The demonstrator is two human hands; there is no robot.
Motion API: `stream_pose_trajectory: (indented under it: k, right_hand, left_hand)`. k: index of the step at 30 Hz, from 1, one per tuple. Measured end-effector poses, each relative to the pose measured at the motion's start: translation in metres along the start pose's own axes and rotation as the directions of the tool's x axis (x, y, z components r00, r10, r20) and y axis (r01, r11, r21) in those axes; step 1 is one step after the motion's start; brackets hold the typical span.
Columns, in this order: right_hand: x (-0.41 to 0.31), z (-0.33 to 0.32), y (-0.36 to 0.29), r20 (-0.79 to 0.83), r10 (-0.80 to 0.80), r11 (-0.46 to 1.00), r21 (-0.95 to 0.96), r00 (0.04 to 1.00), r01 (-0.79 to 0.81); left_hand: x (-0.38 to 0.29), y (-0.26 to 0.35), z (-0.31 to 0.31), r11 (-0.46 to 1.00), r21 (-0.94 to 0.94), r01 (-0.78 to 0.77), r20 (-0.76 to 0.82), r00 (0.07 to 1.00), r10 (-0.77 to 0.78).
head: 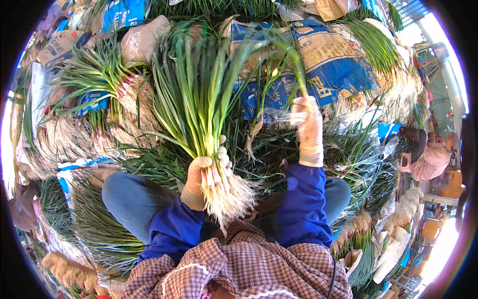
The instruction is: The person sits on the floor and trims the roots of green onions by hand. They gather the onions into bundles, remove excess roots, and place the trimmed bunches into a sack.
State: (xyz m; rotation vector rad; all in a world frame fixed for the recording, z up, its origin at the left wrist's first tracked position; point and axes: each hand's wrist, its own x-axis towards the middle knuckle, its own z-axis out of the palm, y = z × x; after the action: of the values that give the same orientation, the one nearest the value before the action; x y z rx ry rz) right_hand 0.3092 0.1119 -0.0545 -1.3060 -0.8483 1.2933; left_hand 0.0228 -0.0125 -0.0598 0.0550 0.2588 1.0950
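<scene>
My left hand (204, 177) is closed around the lower stems of a thick bunch of leafy allium greens (203, 123), either spring onions or green garlic. Its leaves fan away from me, and the pale roots hang towards my lap. To the right, my right hand (309, 121) is raised, blurred by motion, and shut on a green stalk (299, 71). That stalk's blurred upper end bends left towards the bunch. Between my hands, a loose rooted stalk (257, 125) lies against a blue and tan printed sack (328, 67).
Rooted greens (130, 93) lie piled at the left, with another heap (399, 82) at the far right. Loose leaves (269, 149) cover the ground before my knees. More greens (101, 224) lie beside my left knee. Another person (429, 160) sits at the right edge.
</scene>
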Motion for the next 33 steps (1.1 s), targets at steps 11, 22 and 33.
stream_pose_trajectory:
  k: [11, 22, 33]
  right_hand:
    - [-0.149, 0.031, 0.033, 0.2, 0.229, 0.954, -0.242, 0.953, -0.178]
    - [-0.131, 0.053, 0.012, 0.487, 0.186, 0.958, -0.282, 0.853, -0.048]
    - [-0.114, 0.04, -0.01, 0.27, -0.239, 0.444, -0.824, 0.933, 0.353]
  left_hand:
    - [0.006, -0.018, 0.009, 0.962, 0.202, 0.182, -0.086, 0.982, -0.167]
    - [-0.001, -0.015, -0.008, 0.936, 0.21, 0.282, -0.136, 0.957, -0.258]
    - [-0.001, -0.015, -0.04, 0.873, 0.258, 0.413, -0.223, 0.905, -0.362]
